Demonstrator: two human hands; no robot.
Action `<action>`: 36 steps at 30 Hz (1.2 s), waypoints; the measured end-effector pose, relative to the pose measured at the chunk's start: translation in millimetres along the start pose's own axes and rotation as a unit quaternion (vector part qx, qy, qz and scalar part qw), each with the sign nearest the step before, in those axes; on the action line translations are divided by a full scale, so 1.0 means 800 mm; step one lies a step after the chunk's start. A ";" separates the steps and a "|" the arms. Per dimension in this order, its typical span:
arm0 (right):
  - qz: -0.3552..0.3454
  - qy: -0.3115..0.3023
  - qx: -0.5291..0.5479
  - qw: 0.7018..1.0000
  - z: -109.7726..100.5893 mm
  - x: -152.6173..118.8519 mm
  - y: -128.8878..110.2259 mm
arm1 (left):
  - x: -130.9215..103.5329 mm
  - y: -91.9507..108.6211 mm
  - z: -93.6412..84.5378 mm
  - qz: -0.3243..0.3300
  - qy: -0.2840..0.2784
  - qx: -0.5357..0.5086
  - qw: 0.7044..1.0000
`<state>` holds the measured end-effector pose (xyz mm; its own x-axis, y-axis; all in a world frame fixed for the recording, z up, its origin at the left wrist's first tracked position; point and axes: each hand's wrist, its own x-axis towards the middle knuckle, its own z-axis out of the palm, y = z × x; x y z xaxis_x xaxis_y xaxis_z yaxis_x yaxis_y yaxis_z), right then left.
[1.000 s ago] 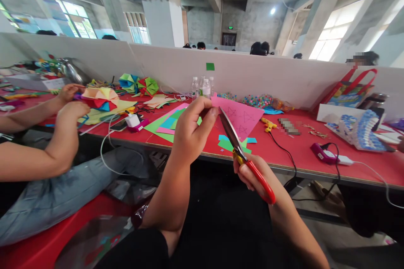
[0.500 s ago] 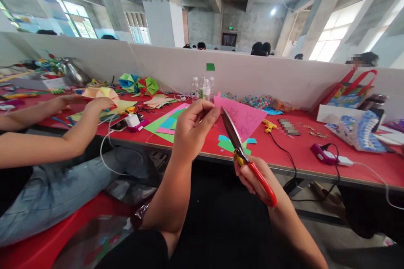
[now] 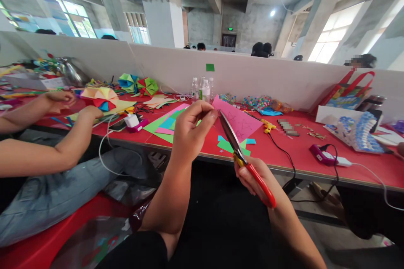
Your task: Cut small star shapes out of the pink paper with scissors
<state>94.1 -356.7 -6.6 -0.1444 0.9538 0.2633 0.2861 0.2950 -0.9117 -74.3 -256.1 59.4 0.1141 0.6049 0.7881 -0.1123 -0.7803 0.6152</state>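
My left hand point(image 3: 193, 129) is closed in a pinch at the left edge of a sheet of pink paper point(image 3: 241, 118), held up over the table. Pencil-like star outlines show on the sheet. In my right hand point(image 3: 252, 175) is a pair of scissors point(image 3: 232, 134) with red and yellow handles. Its blades look nearly closed, and they point up and away, the tips close to my left fingertips and in front of the paper. Below the pink sheet lie green and blue paper scraps point(image 3: 234, 148), with a small star shape point(image 3: 221, 151) beside them.
To the left, another person's hands point(image 3: 59, 99) are by a folded paper ornament point(image 3: 99, 97). Stacked coloured paper point(image 3: 166, 126), plastic bottles point(image 3: 205, 89), a yellow glue gun point(image 3: 268, 126) and a purple power strip point(image 3: 322, 154) with cables are on the red table point(image 3: 293, 151). A white partition point(image 3: 170, 65) runs behind.
The pink paper has turned slightly, its right corner moving down and left. My hands and the scissors barely shift. The other person's hands have moved left, off the folded ornament.
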 end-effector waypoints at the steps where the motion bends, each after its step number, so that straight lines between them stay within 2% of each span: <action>1: 0.005 -0.002 0.001 1.000 -0.001 0.000 0.000 | 0.001 0.002 -0.003 -0.002 -0.012 0.010 1.000; 5: 0.016 -0.025 -0.002 1.000 -0.004 0.000 -0.002 | 0.002 0.008 -0.010 0.001 -0.047 0.043 0.998; 13: 0.017 -0.016 -0.005 1.000 -0.006 0.001 0.002 | 0.002 0.006 -0.010 -0.011 -0.062 0.042 0.997; 36: 0.029 -0.003 0.010 1.000 -0.004 0.001 0.002 | -0.002 -0.001 -0.005 -0.024 -0.032 0.025 0.999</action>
<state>97.6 -355.2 -7.1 -0.1337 0.9691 0.2074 0.2746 0.2373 -0.9318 -78.4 -256.0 58.0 0.1812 0.6321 0.7534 -0.0560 -0.7582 0.6496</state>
